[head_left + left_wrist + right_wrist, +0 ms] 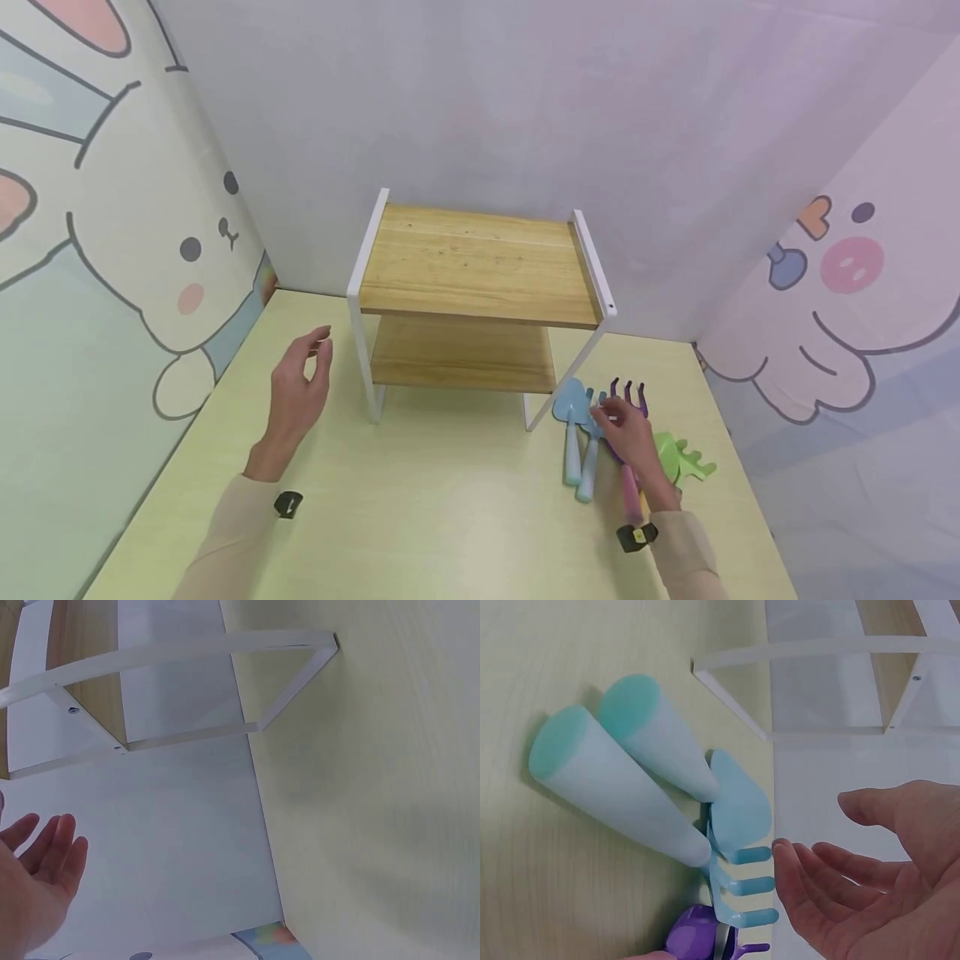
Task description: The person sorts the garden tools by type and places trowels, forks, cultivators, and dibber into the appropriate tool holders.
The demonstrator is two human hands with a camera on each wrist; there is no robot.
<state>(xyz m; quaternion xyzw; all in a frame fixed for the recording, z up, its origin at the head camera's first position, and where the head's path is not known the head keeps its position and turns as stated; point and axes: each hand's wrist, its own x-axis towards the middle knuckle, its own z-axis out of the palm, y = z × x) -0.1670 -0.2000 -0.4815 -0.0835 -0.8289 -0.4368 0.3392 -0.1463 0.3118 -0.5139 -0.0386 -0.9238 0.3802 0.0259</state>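
My left hand [300,390] hovers to the left of a two-tier wooden shelf [480,262] with white side frames, thumb and fingers apart and holding nothing. In the left wrist view its loosely bent fingers [56,855] show beside the shelf's white frame. My right hand [630,435] is over toy garden tools right of the shelf, its thumb apart from relaxed fingers and nothing between them. Nearest to it are a blue hand rake [742,889] and a blue trowel [739,806], both with pale handles. A purple rake [640,402] with a pink handle lies partly hidden under the hand.
A green trowel [664,450] and a green rake [696,463] lie farther right, partly behind my right forearm. The shelf stands on a pale wooden table [435,508] near a plain back wall [480,108]. Side walls [97,275] carry cartoon animals.
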